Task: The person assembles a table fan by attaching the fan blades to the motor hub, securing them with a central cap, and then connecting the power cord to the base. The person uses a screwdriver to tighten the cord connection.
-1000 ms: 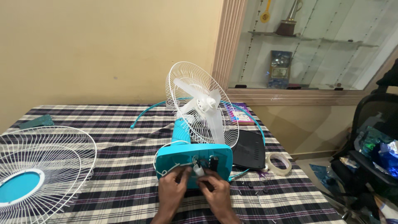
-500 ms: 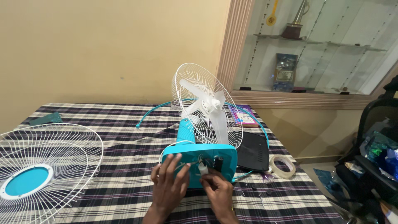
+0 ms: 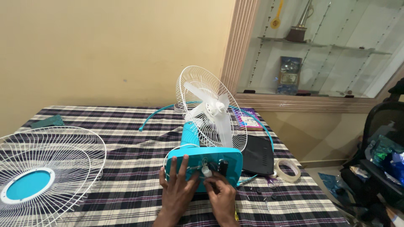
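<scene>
Checked-cloth worktop (image 3: 105, 126), cream wall behind. Fan base (image 3: 206, 166) lower centre, tipped toward me. My left hand (image 3: 179, 189) has settled flat, open, on the base; right hand (image 3: 221, 195) pinches the small white part (image 3: 206, 171).

Warm, even indoor light fills the scene — bright enough to read the checked tablecloth (image 3: 105, 138) and the white fan cage (image 3: 210, 109) clearly, with only soft shadows under the hands. The glass cabinet (image 3: 320, 46) shows pale reflections. Focus is fairly sharp at centre — the edges bend slightly, and the chair (image 3: 378, 159) sits dim.
</scene>
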